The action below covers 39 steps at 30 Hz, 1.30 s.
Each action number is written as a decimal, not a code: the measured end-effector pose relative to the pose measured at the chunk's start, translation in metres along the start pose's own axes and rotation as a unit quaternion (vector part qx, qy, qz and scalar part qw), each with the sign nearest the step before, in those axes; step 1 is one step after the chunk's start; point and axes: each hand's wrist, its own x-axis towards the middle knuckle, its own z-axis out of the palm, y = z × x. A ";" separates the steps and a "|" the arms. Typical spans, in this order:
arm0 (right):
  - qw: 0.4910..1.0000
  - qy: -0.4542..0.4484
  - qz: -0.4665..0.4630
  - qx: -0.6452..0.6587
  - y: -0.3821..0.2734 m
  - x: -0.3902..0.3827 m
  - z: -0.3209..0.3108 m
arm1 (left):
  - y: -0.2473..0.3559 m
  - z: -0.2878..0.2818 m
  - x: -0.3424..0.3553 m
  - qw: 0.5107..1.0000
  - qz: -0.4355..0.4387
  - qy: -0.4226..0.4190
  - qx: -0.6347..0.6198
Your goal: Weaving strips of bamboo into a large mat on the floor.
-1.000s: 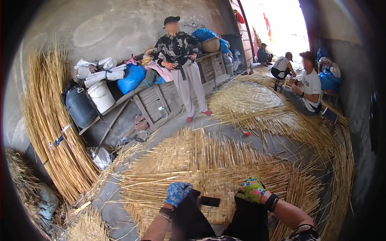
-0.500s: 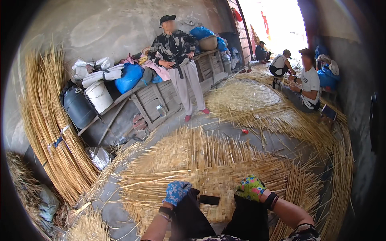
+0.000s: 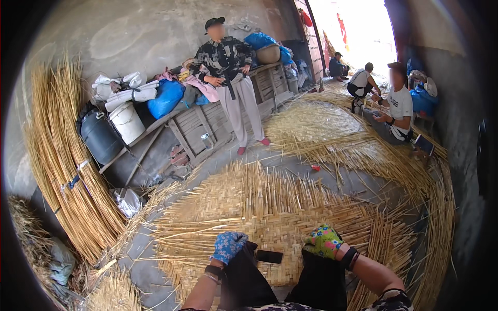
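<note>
My left hand (image 3: 229, 247), in a blue flowered glove, lies over my left knee. My right hand (image 3: 323, 242), in a yellow-green flowered glove, rests over my right knee. Both are empty, with the fingers draped over the knees and their tips partly out of sight. Between my knees a black phone-like slab (image 3: 269, 256) lies on a woven straw-coloured mat (image 3: 282, 228). Neither hand touches it. Unwoven strips stick out around the mat's edges.
A person (image 3: 228, 78) stands beyond the mat. At the right another person (image 3: 398, 109) sits by a second woven mat (image 3: 321, 122), with others farther back. Tall reed bundles (image 3: 72, 166) lean at the left, beside a dark barrel (image 3: 102, 137) and a white bucket (image 3: 128, 123).
My hands stay on my knees. The standing person's head has turned slightly. At the right, the seated person's hands have shifted lower, and the crouching person behind has moved slightly.
</note>
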 end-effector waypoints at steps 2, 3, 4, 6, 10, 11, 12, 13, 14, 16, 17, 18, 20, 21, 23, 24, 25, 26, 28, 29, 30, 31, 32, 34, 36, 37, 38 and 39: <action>1.000 -0.011 -0.002 -0.016 -0.001 0.000 -0.003 | 0.001 0.000 0.000 1.000 0.001 0.002 -0.006; 1.000 -0.011 -0.002 -0.017 -0.001 0.000 -0.002 | 0.000 0.001 0.000 1.000 0.001 0.002 -0.006; 1.000 0.000 -0.008 -0.019 -0.001 0.000 -0.001 | -0.001 0.001 0.000 1.000 0.000 0.000 -0.010; 1.000 0.010 -0.015 -0.021 0.001 -0.001 0.000 | -0.001 0.002 0.001 1.000 -0.001 -0.002 -0.015; 1.000 0.006 -0.009 -0.010 0.000 -0.001 0.000 | 0.000 0.001 0.002 1.000 -0.010 -0.013 -0.004; 1.000 0.003 -0.007 -0.008 0.000 -0.001 0.000 | -0.001 0.002 0.002 1.000 -0.006 -0.012 -0.009; 1.000 0.004 -0.007 -0.008 0.000 -0.001 0.000 | -0.002 0.003 0.002 1.000 -0.006 -0.011 -0.009; 1.000 0.002 -0.006 -0.012 0.000 -0.002 0.000 | -0.004 0.005 0.002 1.000 -0.002 -0.007 -0.014; 1.000 0.000 -0.004 -0.016 0.000 -0.002 0.000 | -0.006 0.006 0.002 1.000 0.002 -0.003 -0.019; 1.000 -0.005 -0.001 -0.020 -0.001 -0.002 -0.001 | -0.005 0.005 0.001 1.000 0.003 -0.002 -0.018; 1.000 -0.011 0.002 -0.025 -0.001 -0.001 -0.001 | -0.005 0.005 0.001 1.000 0.005 -0.001 -0.018; 1.000 -0.011 0.002 -0.025 0.000 -0.001 0.000 | -0.003 0.003 0.001 1.000 0.005 -0.001 -0.018; 1.000 -0.002 -0.003 -0.019 0.001 -0.002 0.003 | 0.000 0.001 0.001 1.000 -0.011 -0.012 -0.011; 1.000 -0.002 -0.003 -0.020 0.001 -0.002 0.002 | 0.000 0.001 0.001 1.000 -0.010 -0.011 -0.011; 1.000 -0.002 0.000 -0.017 0.000 -0.002 0.000 | -0.001 0.002 0.001 1.000 -0.004 -0.009 -0.006; 1.000 -0.002 0.000 -0.017 0.000 -0.002 0.000 | -0.001 0.002 0.001 1.000 -0.004 -0.009 -0.006; 1.000 -0.004 0.001 -0.016 0.000 -0.002 0.000 | -0.001 0.002 0.001 1.000 -0.007 -0.011 -0.006; 1.000 -0.006 0.002 -0.016 0.000 -0.002 0.000 | -0.001 0.002 0.001 1.000 -0.009 -0.014 -0.005; 1.000 -0.008 0.000 -0.012 0.000 -0.002 -0.002 | -0.003 0.004 0.002 1.000 -0.007 -0.009 -0.010; 1.000 -0.009 -0.001 -0.007 0.000 -0.002 -0.002 | -0.004 0.004 0.002 1.000 -0.005 -0.005 -0.015; 1.000 -0.009 -0.001 -0.007 0.000 -0.002 -0.002 | -0.004 0.005 0.002 1.000 -0.006 -0.005 -0.014; 1.000 -0.011 0.000 -0.009 0.000 -0.001 -0.001 | -0.004 0.005 0.002 1.000 -0.005 -0.007 -0.016; 1.000 -0.012 0.000 -0.011 0.000 -0.001 -0.001 | -0.004 0.005 0.002 1.000 -0.005 -0.008 -0.017; 1.000 -0.015 0.004 -0.007 0.000 -0.001 -0.002 | -0.003 0.004 0.002 1.000 -0.006 -0.009 -0.015; 1.000 -0.017 0.007 -0.004 -0.001 -0.001 -0.003 | -0.002 0.003 0.002 1.000 -0.005 -0.009 -0.013; 1.000 -0.015 0.008 -0.010 -0.002 -0.002 -0.004 | -0.002 0.003 0.001 1.000 -0.005 -0.007 -0.019; 1.000 -0.012 0.010 -0.015 -0.002 -0.003 -0.004 | -0.001 0.003 0.002 1.000 -0.004 -0.004 -0.025; 1.000 -0.012 0.009 -0.015 -0.002 -0.003 -0.004 | -0.002 0.003 0.001 1.000 -0.004 -0.004 -0.025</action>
